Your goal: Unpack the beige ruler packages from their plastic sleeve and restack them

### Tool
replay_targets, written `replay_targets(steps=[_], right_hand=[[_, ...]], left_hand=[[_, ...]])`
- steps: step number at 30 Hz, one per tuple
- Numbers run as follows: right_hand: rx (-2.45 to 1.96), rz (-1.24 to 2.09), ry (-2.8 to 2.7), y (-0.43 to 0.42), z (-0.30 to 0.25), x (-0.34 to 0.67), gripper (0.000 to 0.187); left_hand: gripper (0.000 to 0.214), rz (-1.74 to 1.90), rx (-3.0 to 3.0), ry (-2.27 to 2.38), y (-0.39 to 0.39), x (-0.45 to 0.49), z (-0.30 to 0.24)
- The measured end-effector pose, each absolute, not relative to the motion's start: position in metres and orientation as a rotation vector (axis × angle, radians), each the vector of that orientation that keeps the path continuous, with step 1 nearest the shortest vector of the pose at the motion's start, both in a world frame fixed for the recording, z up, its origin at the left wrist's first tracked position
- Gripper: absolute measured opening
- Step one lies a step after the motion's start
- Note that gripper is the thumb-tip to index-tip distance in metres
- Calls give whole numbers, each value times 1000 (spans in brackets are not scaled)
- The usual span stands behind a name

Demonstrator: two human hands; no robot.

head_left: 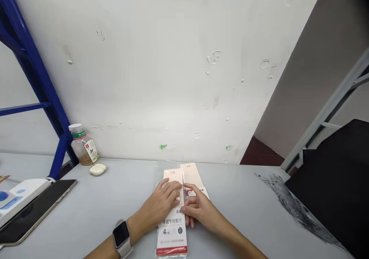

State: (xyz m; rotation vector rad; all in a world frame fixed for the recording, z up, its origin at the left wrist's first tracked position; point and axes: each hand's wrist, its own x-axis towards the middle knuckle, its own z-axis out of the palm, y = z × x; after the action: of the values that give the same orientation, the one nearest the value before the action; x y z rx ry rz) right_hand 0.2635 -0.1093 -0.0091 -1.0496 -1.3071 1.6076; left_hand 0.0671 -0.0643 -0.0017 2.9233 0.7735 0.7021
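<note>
A long ruler set pack (172,231) lies lengthwise on the grey table, its white card printed with Chinese text, a "4" and a red bottom band, in a clear plastic sleeve. My left hand (161,202) rests across its upper half, fingers loosely bent and laid on the sleeve. At the pack's right edge is my right hand (200,208), thumb on the edge and index finger reaching towards the left fingertips; the other fingers curl beside it. A second, similar pack (192,174) with a cream card lies behind my right hand, partly hidden.
A white-capped bottle (85,147) and a cream oval case (98,169) stand by the wall on the left. Nearer are a phone (37,209) and a white power strip (23,193). Crumpled clear plastic (291,201) and a black object (331,182) lie at the right.
</note>
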Motion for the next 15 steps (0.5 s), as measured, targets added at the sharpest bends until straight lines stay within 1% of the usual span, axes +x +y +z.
replay_targets(steps=[4, 6, 8, 12, 15], right_hand=[[-1070, 1546, -1300, -109, -8, 263, 70], [-1069, 1527, -1271, -107, -7, 264, 69], [-1056, 1513, -1245, -106, -5, 266, 68], [-1017, 1564, -1268, -107, -3, 270, 67], [-985, 1595, -1311, -109, -1, 272, 68]], left_hand=[[12, 911, 2734, 945, -62, 62, 0], [14, 1040, 2497, 1105, -58, 58, 0], [16, 1084, 2207, 1161, -54, 56, -1], [29, 980, 1670, 952, -47, 56, -4], [34, 921, 1454, 834, -46, 56, -3]])
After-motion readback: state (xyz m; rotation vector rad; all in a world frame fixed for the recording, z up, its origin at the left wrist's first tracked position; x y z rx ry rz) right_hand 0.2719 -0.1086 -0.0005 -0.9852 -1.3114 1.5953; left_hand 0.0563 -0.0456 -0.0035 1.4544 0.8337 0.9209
